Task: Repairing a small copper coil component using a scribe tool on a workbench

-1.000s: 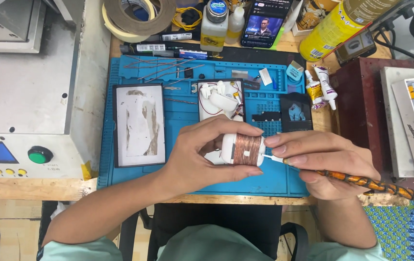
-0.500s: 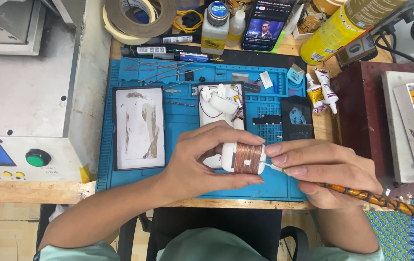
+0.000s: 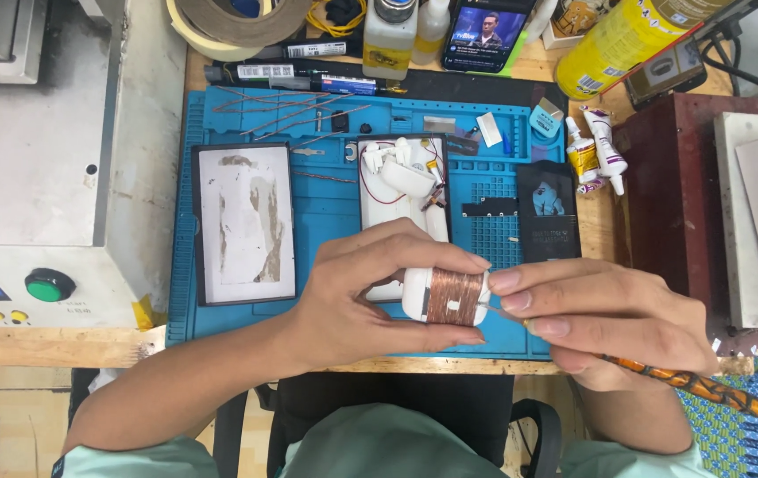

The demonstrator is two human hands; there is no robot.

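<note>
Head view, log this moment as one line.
left hand: holds copper-wound white part | right hand: holds orange patterned tool, tip at part | below: blue mat

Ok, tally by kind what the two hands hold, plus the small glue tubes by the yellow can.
White copper-wound coil, left hand: 1
Orange patterned-handle tool, right hand: 1
Small glue tubes beside the yellow can: 2
Total: 4

You get bright, even overhead light; soft shadows fall under your hands onto the blue mat (image 3: 326,212). Focus is sharp around it, mild glare left of it, slight edge distortion.
</note>
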